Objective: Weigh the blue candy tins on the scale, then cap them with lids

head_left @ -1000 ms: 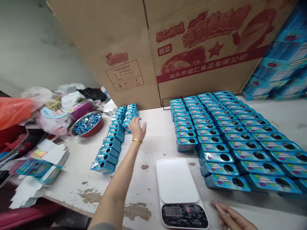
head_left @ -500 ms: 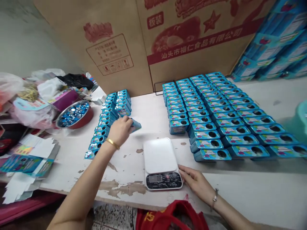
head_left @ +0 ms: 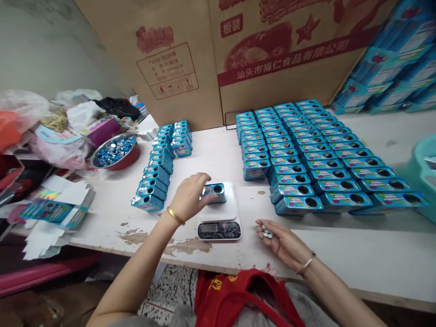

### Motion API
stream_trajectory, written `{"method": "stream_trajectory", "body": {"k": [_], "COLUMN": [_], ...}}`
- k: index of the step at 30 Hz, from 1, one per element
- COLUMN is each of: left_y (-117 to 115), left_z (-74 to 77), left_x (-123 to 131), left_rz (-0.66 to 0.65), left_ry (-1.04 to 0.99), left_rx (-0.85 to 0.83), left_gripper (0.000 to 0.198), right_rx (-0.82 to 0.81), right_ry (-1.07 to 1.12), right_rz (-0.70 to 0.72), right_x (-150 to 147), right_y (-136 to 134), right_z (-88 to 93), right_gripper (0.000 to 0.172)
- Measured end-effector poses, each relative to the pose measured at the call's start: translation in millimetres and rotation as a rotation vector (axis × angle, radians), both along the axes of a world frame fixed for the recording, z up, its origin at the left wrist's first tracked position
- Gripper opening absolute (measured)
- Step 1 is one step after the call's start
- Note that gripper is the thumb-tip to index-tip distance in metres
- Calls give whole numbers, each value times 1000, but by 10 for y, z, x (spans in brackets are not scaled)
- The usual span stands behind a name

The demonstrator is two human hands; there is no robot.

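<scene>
On the white plate of a kitchen scale (head_left: 230, 206) stands a small blue box (head_left: 218, 193) with a round dark opening in its top. My left hand (head_left: 191, 196) has its thumb and fingers about the box's left end. A little right of the scale, my right hand (head_left: 284, 243) is palm up with curled fingers, cupping several small white pellets (head_left: 267, 232). To the left, two rows of similar boxes (head_left: 150, 203) carry white pellets on their tops. The scale's dark display panel faces me.
Rows of blue boxes (head_left: 303, 203) fill the table's right side. A red bowl (head_left: 131, 156) of blue-silver pieces, plastic bags and flattened cartons (head_left: 56, 211) lie left. Large cardboard boxes (head_left: 177, 54) stand behind; a turquoise tub (head_left: 420, 170) is at far right.
My left hand has carried a blue box from beside the left rows onto the scale. My right hand has left the scale's edge and turned up, showing white pellets.
</scene>
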State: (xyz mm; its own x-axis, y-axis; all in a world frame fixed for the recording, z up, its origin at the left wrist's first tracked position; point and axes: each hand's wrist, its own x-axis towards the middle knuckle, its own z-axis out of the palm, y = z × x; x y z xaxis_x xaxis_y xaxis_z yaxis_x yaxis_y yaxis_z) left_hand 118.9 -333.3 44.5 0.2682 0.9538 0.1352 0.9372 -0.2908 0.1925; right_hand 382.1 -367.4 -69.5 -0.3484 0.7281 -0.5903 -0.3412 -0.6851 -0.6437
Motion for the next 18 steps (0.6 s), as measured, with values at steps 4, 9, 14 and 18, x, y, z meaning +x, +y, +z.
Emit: {"method": "stream_trajectory", "body": {"k": [4,9,14,18], "left_y": [-430,-1018,-1287,-1304], "left_z": [-314,-853,-1019,-1002], "left_x": [-338,-404,-163,-44], "left_rz": [335,444,374,377], "left_ry": [-346,-460,-456,-414], "left_rx": [50,-205,-283,-233], "left_gripper": [33,59,60,50], "right_rx": [-174,-199,-92,56], "right_ry": [65,13,-34,-119], "right_rz": [-21,105,157,220], "right_x": [167,119,18,-48], "right_y": [-172,-262,-178,-19], "right_z": [95,168,206,376], "right_gripper": [22,22,24,36]}}
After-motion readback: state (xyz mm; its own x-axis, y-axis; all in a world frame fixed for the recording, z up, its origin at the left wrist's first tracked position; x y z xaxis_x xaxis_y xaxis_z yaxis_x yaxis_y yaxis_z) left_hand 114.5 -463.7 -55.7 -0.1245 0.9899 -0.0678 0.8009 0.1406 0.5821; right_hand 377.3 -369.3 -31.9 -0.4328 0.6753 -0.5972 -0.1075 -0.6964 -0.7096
